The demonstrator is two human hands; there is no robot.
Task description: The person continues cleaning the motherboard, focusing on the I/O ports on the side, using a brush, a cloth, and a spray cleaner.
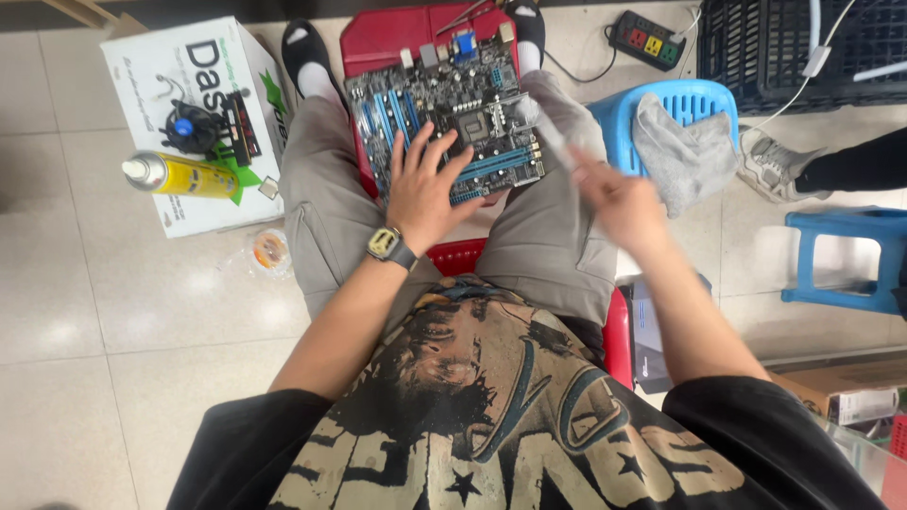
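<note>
A dark motherboard (472, 99) with blue slots rests across my knees, over a red plastic stool (378, 38). My left hand (425, 189) lies flat on its near edge with the fingers spread, and a wristwatch (387, 246) sits on that wrist. To the right of the board, my right hand (619, 203) is closed round a slim pale tool (543, 132). The tool is blurred; its tip points toward the board's right edge, near the processor socket (477, 123). I cannot tell what kind of tool it is.
A white box (203, 71) at left carries a cooler fan (189, 127) and a yellow spray can (179, 175). A grey cloth (685, 151) lies on a blue stool (680, 99). Another person's shoe (765, 161), a second blue stool (841, 255), a power strip (647, 38) and a black crate (803, 47) are at right.
</note>
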